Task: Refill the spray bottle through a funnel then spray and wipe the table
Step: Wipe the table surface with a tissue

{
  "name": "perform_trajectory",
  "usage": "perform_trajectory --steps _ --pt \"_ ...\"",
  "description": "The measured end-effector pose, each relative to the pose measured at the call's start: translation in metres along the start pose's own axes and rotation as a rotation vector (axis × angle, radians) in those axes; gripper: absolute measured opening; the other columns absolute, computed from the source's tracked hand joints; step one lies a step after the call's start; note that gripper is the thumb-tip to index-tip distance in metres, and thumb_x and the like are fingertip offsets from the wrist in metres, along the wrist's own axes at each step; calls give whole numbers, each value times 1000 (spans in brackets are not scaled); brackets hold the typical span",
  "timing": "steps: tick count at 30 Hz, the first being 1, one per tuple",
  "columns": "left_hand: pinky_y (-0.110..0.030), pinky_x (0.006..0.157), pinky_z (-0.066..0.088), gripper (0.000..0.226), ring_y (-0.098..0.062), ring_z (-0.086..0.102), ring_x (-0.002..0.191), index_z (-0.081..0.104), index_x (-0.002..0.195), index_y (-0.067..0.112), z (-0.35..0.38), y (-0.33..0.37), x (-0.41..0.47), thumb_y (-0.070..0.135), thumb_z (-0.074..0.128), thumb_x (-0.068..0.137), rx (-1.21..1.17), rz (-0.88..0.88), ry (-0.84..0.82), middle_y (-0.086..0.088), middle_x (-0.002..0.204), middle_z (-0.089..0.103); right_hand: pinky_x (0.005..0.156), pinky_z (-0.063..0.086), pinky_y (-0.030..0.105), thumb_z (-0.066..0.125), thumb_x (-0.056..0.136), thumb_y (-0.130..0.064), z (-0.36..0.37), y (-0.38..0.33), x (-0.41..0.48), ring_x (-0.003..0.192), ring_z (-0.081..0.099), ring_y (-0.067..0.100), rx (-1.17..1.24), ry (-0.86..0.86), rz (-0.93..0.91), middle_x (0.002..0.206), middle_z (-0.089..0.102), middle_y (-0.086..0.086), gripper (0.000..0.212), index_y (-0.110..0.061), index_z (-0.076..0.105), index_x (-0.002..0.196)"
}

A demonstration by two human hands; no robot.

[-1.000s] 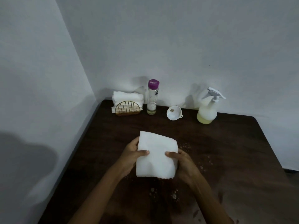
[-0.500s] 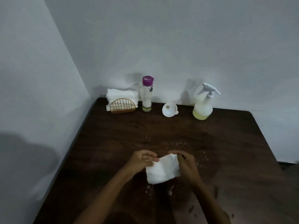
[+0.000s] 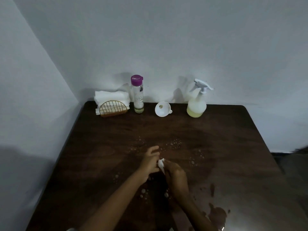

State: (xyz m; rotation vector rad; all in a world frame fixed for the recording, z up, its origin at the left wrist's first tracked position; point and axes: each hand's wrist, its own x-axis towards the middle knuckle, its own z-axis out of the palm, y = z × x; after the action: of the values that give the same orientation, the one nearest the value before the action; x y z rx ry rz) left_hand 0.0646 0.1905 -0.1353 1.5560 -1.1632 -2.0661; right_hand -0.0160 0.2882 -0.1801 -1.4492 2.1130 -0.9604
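A white napkin [image 3: 161, 164] is crumpled small between my two hands over the middle of the dark wooden table [image 3: 233, 147]; only a sliver of it shows. My right hand [image 3: 175, 176] grips it with curled fingers. My left hand [image 3: 150, 161] touches it from the left, fingers partly spread. Spray droplets [image 3: 174, 145] dot the table around the hands. The spray bottle [image 3: 196, 100], holding yellowish liquid, stands at the back right. A white funnel [image 3: 162, 108] lies beside it, and a clear bottle with a purple cap [image 3: 138, 94] stands further left.
A gold wire holder with folded white napkins [image 3: 111, 105] sits in the back left corner. Walls close the table's left and back sides. Wet patches [image 3: 216, 212] mark the near right of the table.
The napkin went from a flat open sheet held at both sides to a small wad squeezed between the hands. The view tilted up slightly.
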Motion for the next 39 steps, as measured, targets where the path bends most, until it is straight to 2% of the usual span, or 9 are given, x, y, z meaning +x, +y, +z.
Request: perform_trajectory --steps 3,8,16,21,25,29,34,37,39 --pt "-28 81 44 37 -18 53 109 49 125 21 -5 -3 10 5 45 93 227 174 45 -1 126 50 94 41 12 58 89 -21 -13 23 2 108 61 12 34 135 58 114 66 -4 24 -18 68 111" --pt "-26 79 43 27 -19 55 102 57 112 13 -65 -21 33 -1 47 91 398 270 196 -14 125 57 74 52 40 57 86 -13 -73 103 22 82 67 32 -371 469 -30 89 71 13 17 -5 72 85" --pt "-45 102 37 31 -34 48 119 60 117 11 -163 -48 29 7 54 88 851 255 663 -15 127 56 109 34 43 54 86 6 -50 146 29 127 45 37 -409 287 359 134 48 27 44 14 45 127" --pt "-52 102 35 35 -40 44 122 57 122 7 -188 -64 21 9 57 86 1041 175 746 -20 133 49 108 34 37 34 81 -3 -15 117 43 114 56 41 -403 192 262 123 56 31 45 15 54 118" --pt "-56 105 28 38 -38 40 126 53 126 11 -188 -67 19 14 55 88 1117 147 749 -16 138 44 113 7 28 30 79 -6 0 97 43 116 56 38 -509 128 207 122 58 27 50 12 57 117" --pt "-59 108 16 40 -36 34 131 49 130 15 -178 -67 20 20 52 90 1132 109 773 -13 142 40 111 24 33 28 78 -7 -4 95 37 119 55 33 -476 110 187 125 59 22 53 7 57 120" --pt "-59 110 10 41 -36 29 134 47 132 17 -172 -66 21 23 51 91 1094 84 784 -13 145 36 73 56 29 39 68 -11 9 54 13 100 66 24 -402 61 -119 103 72 10 45 -5 49 112" --pt "-60 110 9 40 -35 28 134 47 131 16 -172 -65 21 23 51 91 1087 87 781 -13 145 35 76 58 34 73 56 -8 24 38 -4 99 68 24 -222 -179 -65 110 69 10 56 -3 63 111" --pt "-61 109 8 40 -35 28 134 48 130 15 -174 -63 22 22 52 91 1086 99 788 -14 144 35 87 55 43 70 71 -9 13 23 -17 109 63 28 -95 -203 -50 120 64 3 41 -6 67 112"
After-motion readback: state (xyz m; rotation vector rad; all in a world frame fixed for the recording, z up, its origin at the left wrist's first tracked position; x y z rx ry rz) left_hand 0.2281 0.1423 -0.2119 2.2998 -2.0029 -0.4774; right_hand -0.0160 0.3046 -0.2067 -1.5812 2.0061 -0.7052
